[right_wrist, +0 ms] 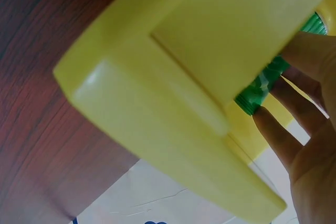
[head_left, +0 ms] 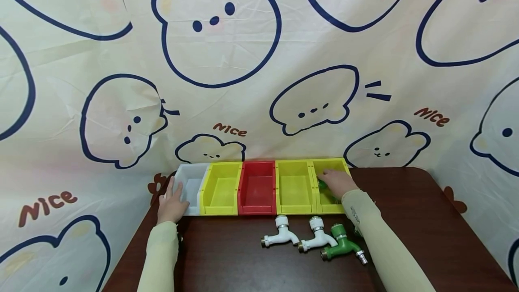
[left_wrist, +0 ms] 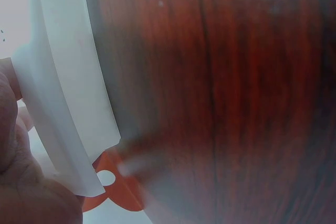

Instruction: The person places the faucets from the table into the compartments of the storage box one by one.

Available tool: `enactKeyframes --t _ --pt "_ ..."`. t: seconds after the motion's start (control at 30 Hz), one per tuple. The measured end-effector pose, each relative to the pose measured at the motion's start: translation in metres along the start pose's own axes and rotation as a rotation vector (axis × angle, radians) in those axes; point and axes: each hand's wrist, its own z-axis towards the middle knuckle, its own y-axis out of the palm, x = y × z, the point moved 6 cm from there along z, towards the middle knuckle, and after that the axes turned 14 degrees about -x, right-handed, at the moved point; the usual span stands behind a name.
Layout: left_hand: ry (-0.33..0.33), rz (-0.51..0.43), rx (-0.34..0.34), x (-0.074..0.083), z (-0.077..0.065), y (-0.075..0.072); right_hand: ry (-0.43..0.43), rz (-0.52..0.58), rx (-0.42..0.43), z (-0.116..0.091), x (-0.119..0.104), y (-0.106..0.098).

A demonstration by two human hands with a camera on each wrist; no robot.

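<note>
While both hands (head_left: 173, 204) stretch forward, the right (head_left: 337, 183) holds a green tap (right_wrist: 257, 92)

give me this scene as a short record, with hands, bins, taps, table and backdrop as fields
left hand: the left hand touches the white bin
right hand: the right hand holds a green item, partly hidden, in the rightmost yellow bin
bins, left to right: white, yellow, red, yellow, yellow
taps in front of bins: one white tap, another white tap, one green tap
table: dark brown wood table
backdrop: pale cloth with cartoon outlines
</note>
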Motion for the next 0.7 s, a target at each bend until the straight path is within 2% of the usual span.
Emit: enactKeyframes --t 0.43,0.7 --pt "0.012 -0.005 -0.006 0.0036 -0.0038 0.0004 -0.008 0.008 -0.003 -0.0001 -0.0009 0.0015" --pt "0.009 -0.02 -0.008 0.0036 -0.0042 0.0 0.002 0.037 -0.052 0.0024 -0.0001 0.0018"
